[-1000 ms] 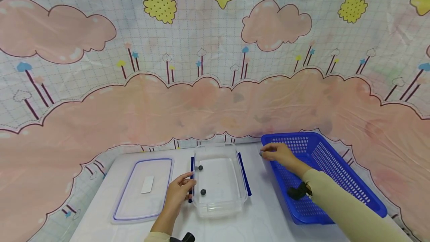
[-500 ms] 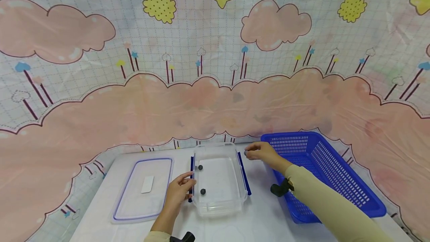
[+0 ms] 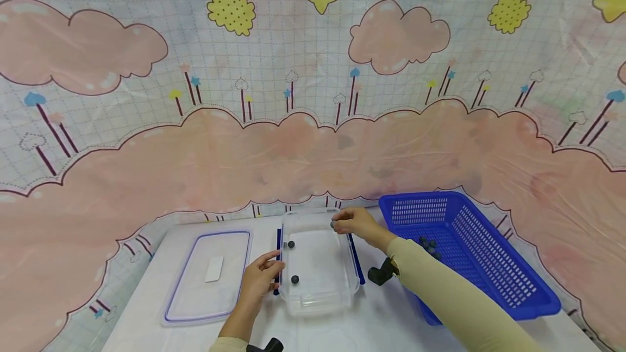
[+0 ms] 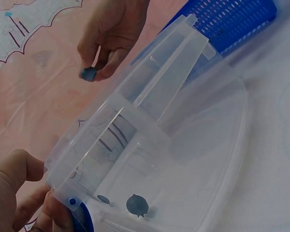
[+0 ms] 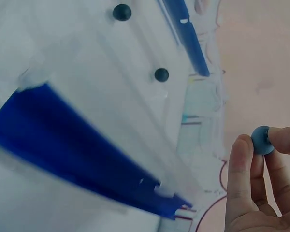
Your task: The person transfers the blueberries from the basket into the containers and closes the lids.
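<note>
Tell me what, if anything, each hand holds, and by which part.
The right hand pinches a blueberry by its sides. The left hand touches the left side of the clear container; whether it grips cannot be told.

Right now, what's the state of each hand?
Left hand: closed, holding the clear box by its side.
Right hand: closed, pinching a single blueberry.

The head view is bright and evenly lit, with faint, soft-edged shadows on the desk (image 3: 383,311); the pattern on the cloth (image 3: 313,159) looks stretched toward the sides. Thin glints edge the box (image 3: 320,303). Both wrist views are dimmer and greyer: the left shows soft shadow beside the basket (image 4: 227,21), the right a blurred near flap (image 5: 77,145).
</note>
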A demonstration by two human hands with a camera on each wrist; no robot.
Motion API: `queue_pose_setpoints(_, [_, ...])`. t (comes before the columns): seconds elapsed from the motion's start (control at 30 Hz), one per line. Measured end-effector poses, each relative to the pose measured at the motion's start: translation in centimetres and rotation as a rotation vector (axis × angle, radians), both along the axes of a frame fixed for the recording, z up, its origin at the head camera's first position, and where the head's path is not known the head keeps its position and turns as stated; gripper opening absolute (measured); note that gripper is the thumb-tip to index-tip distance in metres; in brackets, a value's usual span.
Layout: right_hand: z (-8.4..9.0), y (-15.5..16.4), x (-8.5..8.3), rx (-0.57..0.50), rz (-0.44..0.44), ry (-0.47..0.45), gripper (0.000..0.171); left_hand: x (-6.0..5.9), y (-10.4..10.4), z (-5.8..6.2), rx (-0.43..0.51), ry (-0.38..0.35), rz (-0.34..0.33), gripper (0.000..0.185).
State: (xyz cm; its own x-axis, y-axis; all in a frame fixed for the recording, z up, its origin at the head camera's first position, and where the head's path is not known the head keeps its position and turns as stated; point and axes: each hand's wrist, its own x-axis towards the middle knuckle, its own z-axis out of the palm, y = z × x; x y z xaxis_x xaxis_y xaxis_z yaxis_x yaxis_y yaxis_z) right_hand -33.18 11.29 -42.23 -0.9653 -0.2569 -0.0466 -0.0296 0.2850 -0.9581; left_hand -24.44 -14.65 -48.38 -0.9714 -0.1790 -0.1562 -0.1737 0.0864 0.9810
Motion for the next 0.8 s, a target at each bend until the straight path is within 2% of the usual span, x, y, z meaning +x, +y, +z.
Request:
queue_pose_setpoints(0.27, [0.3,-3.1,-0.3,-0.001,0.037,0.026,0.022,0.1,0.1,0.0,-0.003,0.005,0.005,0.043])
queue_pose_setpoints(0.47, [0.4,-4.6,-0.5,-0.036,0.030,0.015,0.020,0.0,0.1,-0.1,-0.007,-0.002,-0.001,0.044])
queue_pose_setpoints(0.67, [-1.0,-5.2,-0.9,-0.037,0.024,0.003,0.019,-0.1,0.0,-0.1,0.006,0.006,0.001,0.044])
queue_pose_setpoints(0.8, [-2.3,-5.6,-1.1,0.009,0.023,-0.012,0.020,-0.2,0.0,-0.2,0.010,0.008,0.000,0.044])
